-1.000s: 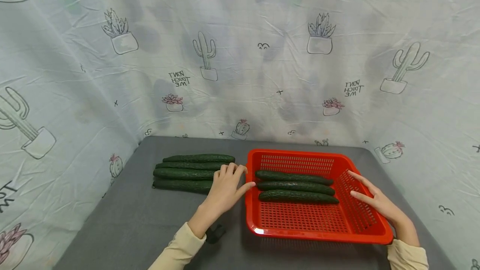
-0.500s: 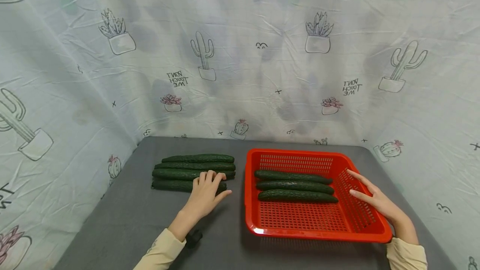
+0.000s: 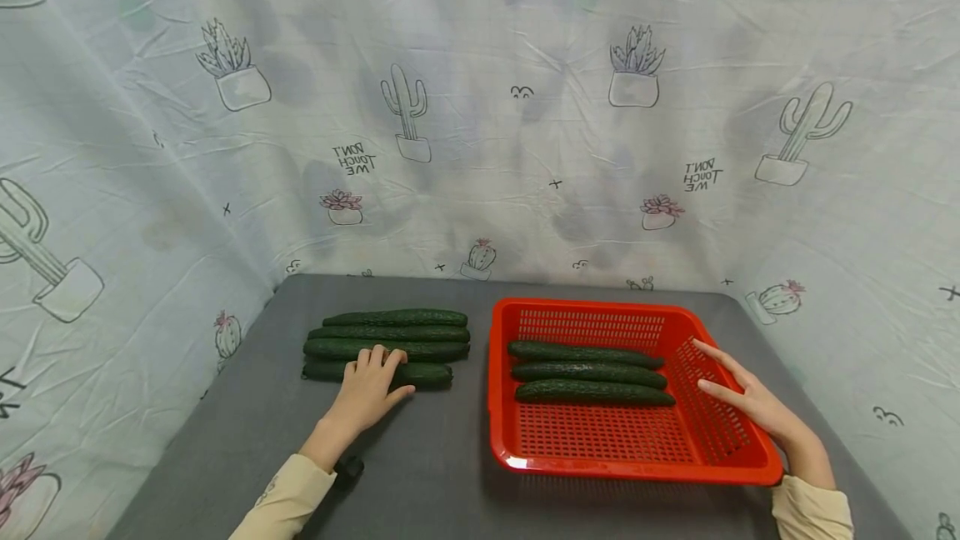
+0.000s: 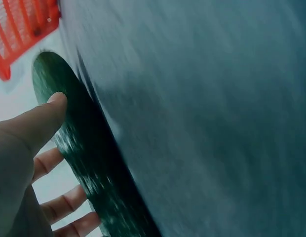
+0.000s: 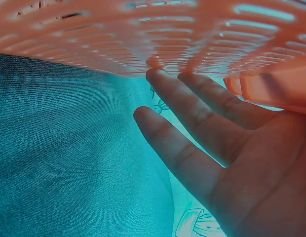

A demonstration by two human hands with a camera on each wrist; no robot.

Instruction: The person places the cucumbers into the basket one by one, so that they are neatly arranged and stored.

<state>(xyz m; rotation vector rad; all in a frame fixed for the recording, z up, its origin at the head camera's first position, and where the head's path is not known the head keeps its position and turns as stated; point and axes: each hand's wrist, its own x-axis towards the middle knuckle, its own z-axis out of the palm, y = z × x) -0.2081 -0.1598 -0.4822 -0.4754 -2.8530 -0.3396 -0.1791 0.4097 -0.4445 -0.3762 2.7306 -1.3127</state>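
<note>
My left hand (image 3: pixel 366 390) is over the nearest dark green cucumber (image 3: pixel 426 375) of a row on the table. Its fingers reach past the far side and the thumb stands off to the near side. In the left wrist view, the thumb overlaps this cucumber (image 4: pixel 86 148) while spread fingers show along its other edge, not closed round it. At the red basket (image 3: pixel 600 467), my right hand (image 3: pixel 772 411) straddles the right rim, thumb and one finger inside. The right wrist view shows other fingers (image 5: pixel 192 118) outside, against the slotted wall. Three cucumbers (image 3: pixel 588 372) lie parallel in the basket.
Behind the nearest cucumber lie several more cucumbers (image 3: pixel 390 332), side by side. The grey tabletop (image 3: pixel 420 473) extends in front of them and around the basket. A pale curtain (image 3: pixel 480 107) with cactus drawings encloses the table at the back and sides.
My left hand has moved left from the basket's left rim to the nearest cucumber on the table. The right hand and the basket have stayed in place.
</note>
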